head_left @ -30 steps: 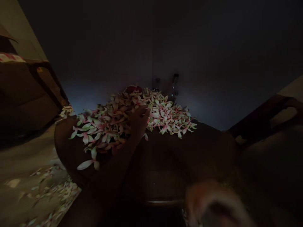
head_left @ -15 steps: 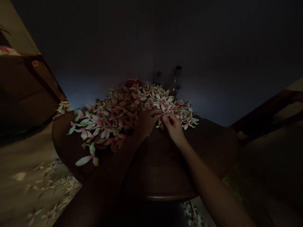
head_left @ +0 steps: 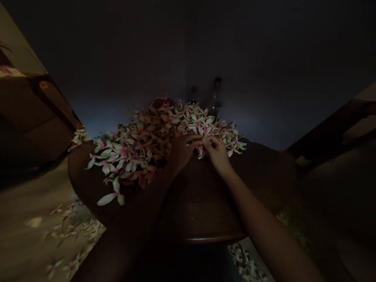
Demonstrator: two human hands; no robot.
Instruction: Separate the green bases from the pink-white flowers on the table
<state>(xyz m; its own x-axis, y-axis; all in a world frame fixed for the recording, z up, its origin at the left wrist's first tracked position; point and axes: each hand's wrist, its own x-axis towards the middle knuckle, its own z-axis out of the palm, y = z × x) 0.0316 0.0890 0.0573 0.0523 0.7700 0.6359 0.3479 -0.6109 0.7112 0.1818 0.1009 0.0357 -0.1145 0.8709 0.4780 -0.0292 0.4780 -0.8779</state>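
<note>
A heap of pale pink-and-white flowers with greenish tips [head_left: 138, 143] covers the back of a round dark wooden table [head_left: 202, 219]. At its front edge my left hand [head_left: 182, 150] and my right hand [head_left: 217, 154] meet, fingertips pinched together. What they hold between them is too small and dark to make out. Just below the fingertips a pale petal [head_left: 200, 152] shows; whether it is held or lies on the table I cannot tell. One larger flower [head_left: 113, 194] lies apart at the front left of the heap.
Bottles, one of them clear glass [head_left: 215, 98], stand behind the heap by the wall corner. A red object [head_left: 162, 102] pokes out at the back. Fallen flowers [head_left: 85, 231] litter the floor at left. A dark wooden piece of furniture [head_left: 329, 129] stands at right.
The right hand's fingers have risen slightly and now meet the left fingertips more closely. The camera view has shifted a little. The heap looks the same.
</note>
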